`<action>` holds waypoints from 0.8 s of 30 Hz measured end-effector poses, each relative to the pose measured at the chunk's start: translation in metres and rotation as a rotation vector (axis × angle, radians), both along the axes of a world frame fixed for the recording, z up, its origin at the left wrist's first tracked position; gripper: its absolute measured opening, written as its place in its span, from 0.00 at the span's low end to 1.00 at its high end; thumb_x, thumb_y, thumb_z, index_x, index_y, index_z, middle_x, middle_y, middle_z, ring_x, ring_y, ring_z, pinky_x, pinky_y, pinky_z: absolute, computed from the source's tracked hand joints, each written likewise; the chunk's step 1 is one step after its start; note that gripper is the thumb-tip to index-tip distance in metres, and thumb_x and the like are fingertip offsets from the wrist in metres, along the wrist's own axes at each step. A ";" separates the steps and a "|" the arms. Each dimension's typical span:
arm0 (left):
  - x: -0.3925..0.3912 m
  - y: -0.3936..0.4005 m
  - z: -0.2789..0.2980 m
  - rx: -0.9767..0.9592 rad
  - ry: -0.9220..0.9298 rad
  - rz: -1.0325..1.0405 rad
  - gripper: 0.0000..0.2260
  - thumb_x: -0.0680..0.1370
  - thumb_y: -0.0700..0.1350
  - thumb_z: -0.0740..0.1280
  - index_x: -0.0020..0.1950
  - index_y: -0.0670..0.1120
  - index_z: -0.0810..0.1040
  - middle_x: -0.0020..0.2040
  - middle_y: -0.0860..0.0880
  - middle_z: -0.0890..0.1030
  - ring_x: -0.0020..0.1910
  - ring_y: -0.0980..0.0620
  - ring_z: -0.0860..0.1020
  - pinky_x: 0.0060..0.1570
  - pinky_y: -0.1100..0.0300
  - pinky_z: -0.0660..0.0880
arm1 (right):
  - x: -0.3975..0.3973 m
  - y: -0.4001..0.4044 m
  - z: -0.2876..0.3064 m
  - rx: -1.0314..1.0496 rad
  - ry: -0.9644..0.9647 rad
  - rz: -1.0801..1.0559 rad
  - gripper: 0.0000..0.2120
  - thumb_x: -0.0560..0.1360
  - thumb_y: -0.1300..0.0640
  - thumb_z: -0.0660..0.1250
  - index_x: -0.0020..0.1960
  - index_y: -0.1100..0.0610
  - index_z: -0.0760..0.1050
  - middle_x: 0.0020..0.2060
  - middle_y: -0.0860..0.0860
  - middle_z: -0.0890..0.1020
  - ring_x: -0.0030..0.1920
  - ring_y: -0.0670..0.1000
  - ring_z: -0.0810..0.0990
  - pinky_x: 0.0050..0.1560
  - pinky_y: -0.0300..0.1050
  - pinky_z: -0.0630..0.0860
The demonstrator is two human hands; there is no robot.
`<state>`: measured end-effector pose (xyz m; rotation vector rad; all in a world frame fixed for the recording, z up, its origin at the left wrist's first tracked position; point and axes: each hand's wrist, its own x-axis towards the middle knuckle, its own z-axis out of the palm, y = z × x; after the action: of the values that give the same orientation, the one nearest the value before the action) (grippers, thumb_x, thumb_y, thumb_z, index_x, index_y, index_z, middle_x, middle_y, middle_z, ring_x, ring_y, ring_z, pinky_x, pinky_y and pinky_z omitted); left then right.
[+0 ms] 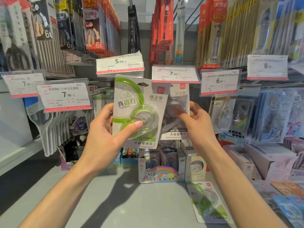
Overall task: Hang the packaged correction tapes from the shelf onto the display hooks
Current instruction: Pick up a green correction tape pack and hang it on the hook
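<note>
Left hand (105, 134) grips the green correction tape pack (138, 112) at frame centre: thumb curled across the front blister, fingers wrapped behind the pack's left edge. Pack is nearly upright, top tipped slightly toward 1 o'clock, hang slot at its 12 o'clock just under the 5.00 price tag (120, 65). Right hand (195, 124) sits at 3 o'clock of it, pinching a grey correction tape pack (178, 112): thumb pressed on the front blister, fingers curled behind its right edge. Grey pack is partly behind the green one, the green pack's right edge overlapping it; its top sits just beneath the 7.90 price tag (175, 74). Can't tell whether the grey pack is already hanging on a hook or only hand-held. Bare hook (98, 93) pokes out at 9 o'clock of the green pack's top, near it. Another green pack (208, 202) lies flat on the grey shelf (128, 203) at 5 o'clock, well apart from both hands. Room: tags crowd the packs' top edges; hanging scissors packs (49, 122) at 9 o'clock, more hanging packs at 3 o'clock beyond the right hand; pony-print box (160, 173) directly below at 6 o'clock; bare shelf surface between the forearms.
</note>
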<state>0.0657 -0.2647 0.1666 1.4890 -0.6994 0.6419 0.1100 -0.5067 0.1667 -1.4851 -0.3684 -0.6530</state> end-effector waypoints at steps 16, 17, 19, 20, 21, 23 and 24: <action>0.010 -0.001 -0.011 0.072 0.084 0.076 0.23 0.68 0.57 0.78 0.62 0.59 0.79 0.57 0.57 0.86 0.56 0.55 0.85 0.57 0.51 0.80 | 0.031 0.000 -0.011 -0.062 0.163 -0.207 0.22 0.75 0.40 0.74 0.61 0.54 0.77 0.44 0.44 0.85 0.37 0.34 0.81 0.34 0.27 0.74; 0.011 -0.002 -0.012 0.076 0.088 0.073 0.23 0.68 0.57 0.78 0.62 0.59 0.78 0.57 0.57 0.86 0.56 0.55 0.85 0.57 0.51 0.81 | 0.027 -0.003 -0.014 -0.074 0.162 -0.235 0.20 0.75 0.40 0.74 0.60 0.51 0.76 0.46 0.42 0.84 0.40 0.32 0.81 0.35 0.25 0.74; 0.012 -0.007 -0.015 0.080 0.102 0.063 0.23 0.68 0.57 0.78 0.62 0.58 0.78 0.57 0.57 0.87 0.56 0.55 0.86 0.57 0.50 0.81 | 0.017 -0.011 -0.021 -0.092 0.127 -0.304 0.15 0.77 0.44 0.74 0.60 0.48 0.76 0.49 0.41 0.83 0.45 0.31 0.81 0.40 0.25 0.74; 0.014 -0.010 -0.017 0.080 0.112 0.055 0.23 0.68 0.56 0.78 0.61 0.58 0.79 0.57 0.56 0.87 0.56 0.54 0.86 0.57 0.49 0.81 | 0.012 -0.015 -0.023 -0.089 0.096 -0.329 0.13 0.78 0.48 0.73 0.60 0.49 0.76 0.49 0.41 0.83 0.46 0.31 0.81 0.43 0.26 0.75; 0.015 -0.013 -0.018 0.080 0.123 0.045 0.22 0.69 0.56 0.78 0.61 0.57 0.79 0.56 0.56 0.87 0.55 0.54 0.86 0.58 0.48 0.81 | 0.007 -0.019 -0.025 -0.084 0.065 -0.346 0.12 0.79 0.51 0.73 0.60 0.50 0.77 0.50 0.42 0.83 0.47 0.31 0.81 0.46 0.27 0.75; 0.019 -0.021 -0.021 0.087 0.146 0.028 0.21 0.69 0.55 0.78 0.61 0.56 0.79 0.56 0.56 0.87 0.55 0.54 0.86 0.57 0.50 0.81 | -0.003 -0.022 -0.027 -0.087 0.015 -0.355 0.11 0.79 0.54 0.72 0.60 0.52 0.78 0.50 0.42 0.84 0.48 0.31 0.81 0.47 0.24 0.75; 0.020 -0.025 -0.023 0.090 0.158 0.025 0.21 0.69 0.54 0.78 0.61 0.56 0.79 0.55 0.56 0.87 0.54 0.55 0.86 0.56 0.51 0.81 | -0.008 -0.023 -0.027 -0.099 -0.002 -0.343 0.09 0.79 0.54 0.72 0.59 0.52 0.79 0.49 0.42 0.85 0.49 0.33 0.82 0.47 0.23 0.74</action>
<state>0.0860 -0.2894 0.1436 1.6148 -0.5953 0.5110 0.1016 -0.5294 0.1399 -1.6597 -0.1476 -0.9183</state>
